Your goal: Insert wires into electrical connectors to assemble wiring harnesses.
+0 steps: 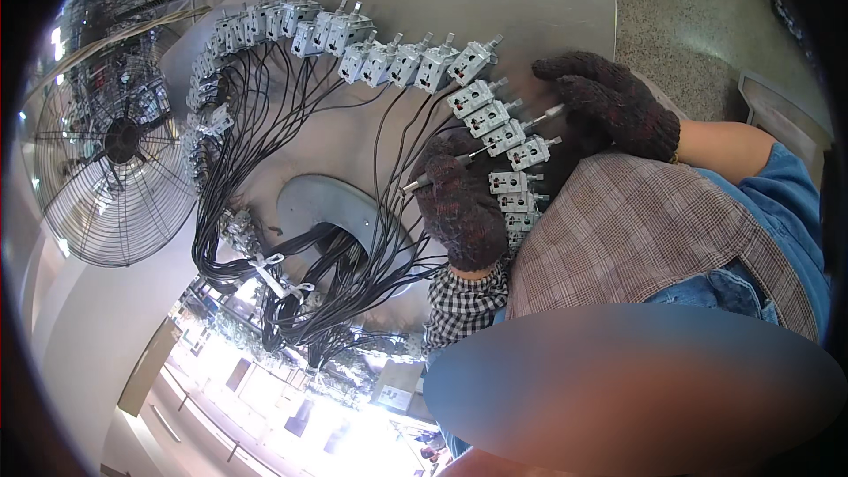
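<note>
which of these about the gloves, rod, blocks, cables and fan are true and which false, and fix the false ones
1. The left hand and right hand both wear dark gloves. True.
2. The cables are bright red. False: they are black.
3. A metal rod pokes out of the left hand. True.
4. The blocks lie heaped in one pile. False: most form a curved row on the table.
5. The fan is at the picture's right edge. False: it is at the left.
6. A white tie is on some of the cables. True.
</note>
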`<state>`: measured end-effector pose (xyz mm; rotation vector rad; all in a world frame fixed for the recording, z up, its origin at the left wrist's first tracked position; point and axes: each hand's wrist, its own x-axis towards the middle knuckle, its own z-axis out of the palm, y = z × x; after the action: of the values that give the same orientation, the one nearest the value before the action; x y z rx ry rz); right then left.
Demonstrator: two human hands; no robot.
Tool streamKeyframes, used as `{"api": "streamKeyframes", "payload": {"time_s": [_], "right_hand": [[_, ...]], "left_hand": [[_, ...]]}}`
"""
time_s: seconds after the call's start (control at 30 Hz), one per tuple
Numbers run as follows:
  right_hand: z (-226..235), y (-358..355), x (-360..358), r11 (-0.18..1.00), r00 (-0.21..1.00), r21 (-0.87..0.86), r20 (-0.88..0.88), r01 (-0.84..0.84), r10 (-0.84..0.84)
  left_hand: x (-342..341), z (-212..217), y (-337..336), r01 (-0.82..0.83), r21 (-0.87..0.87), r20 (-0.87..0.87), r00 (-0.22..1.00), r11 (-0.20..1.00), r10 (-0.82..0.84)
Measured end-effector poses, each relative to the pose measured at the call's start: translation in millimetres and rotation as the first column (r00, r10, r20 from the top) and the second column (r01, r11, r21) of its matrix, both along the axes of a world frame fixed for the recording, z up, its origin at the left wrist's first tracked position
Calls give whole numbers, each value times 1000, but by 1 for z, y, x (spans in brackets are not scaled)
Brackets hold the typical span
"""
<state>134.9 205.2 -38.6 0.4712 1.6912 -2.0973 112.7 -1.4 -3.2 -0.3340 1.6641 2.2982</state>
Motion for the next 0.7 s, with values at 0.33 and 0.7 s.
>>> {"api": "streamKeyframes", "payload": {"time_s": [0.33, 0.7], "right_hand": [[1, 5, -1, 997, 994, -60, 99, -48, 53], [1, -3, 2, 997, 998, -45, 44, 57, -55]], "left_hand": [[-1, -9, -5, 52, 29, 17, 998, 998, -52], [0, 0, 1, -9, -23, 63, 998, 1000, 11]]}}
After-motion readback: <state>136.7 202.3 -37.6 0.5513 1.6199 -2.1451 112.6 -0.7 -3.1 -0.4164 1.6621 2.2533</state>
